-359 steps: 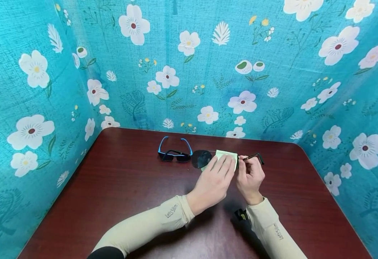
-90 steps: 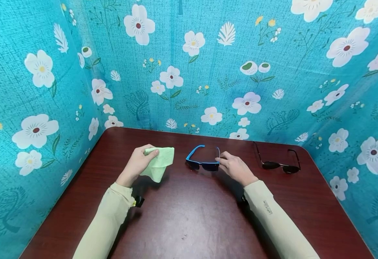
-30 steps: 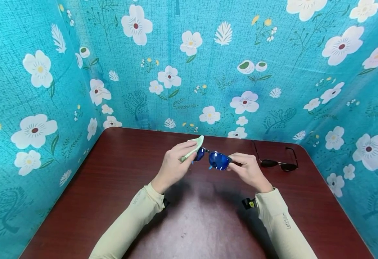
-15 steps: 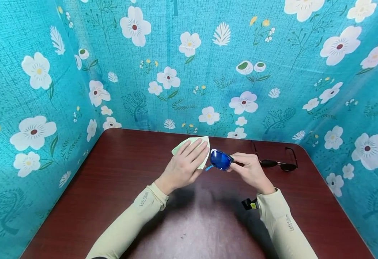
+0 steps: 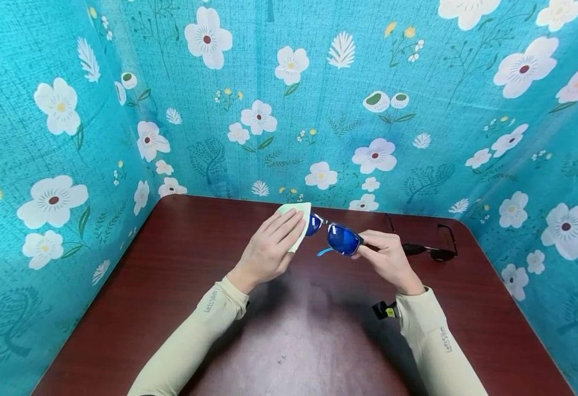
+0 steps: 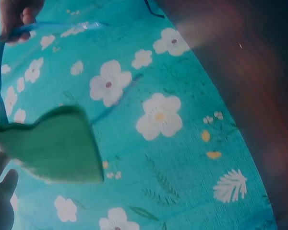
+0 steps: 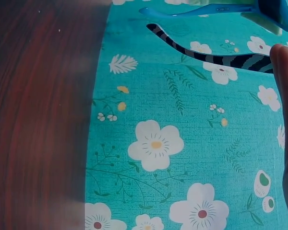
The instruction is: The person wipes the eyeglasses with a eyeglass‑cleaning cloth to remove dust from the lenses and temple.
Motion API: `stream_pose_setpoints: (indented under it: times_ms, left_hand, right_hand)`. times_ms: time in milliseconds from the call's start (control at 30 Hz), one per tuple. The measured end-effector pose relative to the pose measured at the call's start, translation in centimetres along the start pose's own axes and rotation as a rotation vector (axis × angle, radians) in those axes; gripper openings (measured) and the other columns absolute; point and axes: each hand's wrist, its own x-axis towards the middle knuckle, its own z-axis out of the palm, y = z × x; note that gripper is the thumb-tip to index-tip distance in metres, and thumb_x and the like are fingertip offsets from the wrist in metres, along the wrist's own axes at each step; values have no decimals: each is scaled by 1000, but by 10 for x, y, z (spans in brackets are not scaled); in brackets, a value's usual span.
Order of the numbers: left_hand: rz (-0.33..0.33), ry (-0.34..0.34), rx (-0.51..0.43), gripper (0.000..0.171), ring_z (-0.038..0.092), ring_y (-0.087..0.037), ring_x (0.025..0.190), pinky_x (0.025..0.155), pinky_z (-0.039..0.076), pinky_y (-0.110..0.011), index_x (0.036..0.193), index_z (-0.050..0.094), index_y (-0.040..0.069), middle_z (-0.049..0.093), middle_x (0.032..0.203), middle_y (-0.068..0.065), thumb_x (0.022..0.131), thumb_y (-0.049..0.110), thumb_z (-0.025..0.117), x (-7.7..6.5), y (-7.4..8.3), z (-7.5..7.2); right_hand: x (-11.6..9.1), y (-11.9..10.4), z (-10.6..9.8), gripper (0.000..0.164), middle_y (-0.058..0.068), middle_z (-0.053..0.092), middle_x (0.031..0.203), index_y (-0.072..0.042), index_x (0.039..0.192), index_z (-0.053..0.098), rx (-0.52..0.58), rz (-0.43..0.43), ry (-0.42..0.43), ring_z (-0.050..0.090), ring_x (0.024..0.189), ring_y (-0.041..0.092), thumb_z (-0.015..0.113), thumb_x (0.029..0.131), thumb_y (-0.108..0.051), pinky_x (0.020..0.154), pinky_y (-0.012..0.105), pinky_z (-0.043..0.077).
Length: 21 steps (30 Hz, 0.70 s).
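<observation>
Black glasses (image 5: 441,254) sit far right on the tabletop (image 5: 190,253), partly behind the right hand (image 5: 389,257). A flowery curtain (image 5: 299,146) hangs behind. The right hand pinches the blue glasses (image 5: 343,240) by the right end, up in the air. The left hand (image 5: 270,247), fingers nearly straight, holds a cloth (image 5: 304,209) that hides their left end.

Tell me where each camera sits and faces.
Head: worn on the head, facing forward and down at the table, green cloth, blue sunglasses; shows left hand, right hand, sleeves.
Left wrist: worn there, facing the flowered curtain past the cloth; left hand shows lower left, right hand top left.
Right wrist: worn there, facing the curtain past the sunglasses; right hand shows at right.
Both wrist views share the curtain, sunglasses and table.
</observation>
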Motion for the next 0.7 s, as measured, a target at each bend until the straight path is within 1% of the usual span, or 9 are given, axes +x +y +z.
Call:
stream_pose_setpoints:
  times_ms: [133, 267, 367, 500, 700]
  left_hand:
    - [43, -3, 4, 45, 32, -27, 123, 98, 26, -43, 126, 45, 0, 40, 132, -13, 88, 18, 30, 4, 10, 5]
    - [70, -34, 23, 46, 30, -26, 125, 99, 25, -42, 128, 44, 1, 39, 133, -13, 87, 17, 28, 5, 14, 8]
    - [54, -25, 21, 46, 31, -26, 124, 99, 25, -42, 127, 44, 2, 40, 132, -12, 87, 17, 28, 1, 12, 6]
    - [14, 34, -1, 45, 35, -27, 122, 97, 28, -43, 124, 48, 0, 42, 130, -13, 86, 17, 30, -6, 4, 4]
    - [-25, 94, -15, 43, 37, -28, 120, 96, 29, -44, 123, 48, -2, 43, 129, -14, 88, 18, 34, -11, -5, 0]
  right_hand:
    - [1, 0, 4, 13, 6, 64, 80, -4, 76, 68, -4, 9, -35, 58, 71, 16, 63, 75, 8, 60, 25, 48]
    - [1, 1, 7, 13, 7, 64, 80, -3, 77, 68, -24, -2, -34, 57, 71, 15, 64, 74, 8, 61, 24, 48]
    - [2, 1, 6, 14, 8, 64, 80, -2, 76, 67, -33, -40, -22, 57, 70, 14, 63, 73, 11, 59, 23, 47]
    - [4, 1, 3, 17, 10, 64, 80, 0, 77, 67, -29, -77, -13, 57, 69, 15, 63, 71, 15, 57, 21, 46]
    - [5, -1, -2, 18, 13, 64, 82, 6, 88, 67, -7, -34, -14, 57, 69, 15, 59, 74, 15, 57, 22, 47]
